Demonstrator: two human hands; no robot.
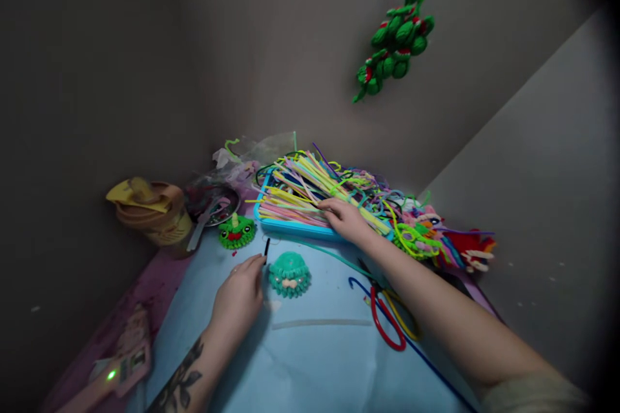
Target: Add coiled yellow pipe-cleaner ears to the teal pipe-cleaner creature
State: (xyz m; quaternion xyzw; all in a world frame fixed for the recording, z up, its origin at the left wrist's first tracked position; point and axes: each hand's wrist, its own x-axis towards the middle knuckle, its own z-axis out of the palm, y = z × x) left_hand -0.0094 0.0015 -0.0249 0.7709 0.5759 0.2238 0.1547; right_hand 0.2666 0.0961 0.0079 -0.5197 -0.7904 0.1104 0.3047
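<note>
My left hand [241, 292] is closed, and a short black pipe cleaner [267, 250] sticks up from between its thumb and fingertips. Just right of it, a round turquoise pipe-cleaner head [289, 274] with a pale mouth piece lies on the blue sheet. My right hand [345, 219] reaches over the front of a blue tray [290, 228] full of pastel pipe cleaners [290, 211]. Its fingertips are pinched together on the pipe cleaners; exactly which strand they grip is hard to see. A green pipe-cleaner head [236, 231] with eyes and red mouth sits behind my left hand.
Scissors [387, 319] with red and yellow handles and a dark blue pipe cleaner [431, 364] lie under my right forearm. A clear strip [322, 323] is in front. At left are a tub [157, 213] and a pink device [121, 371]. A green braided piece [397, 39] hangs above.
</note>
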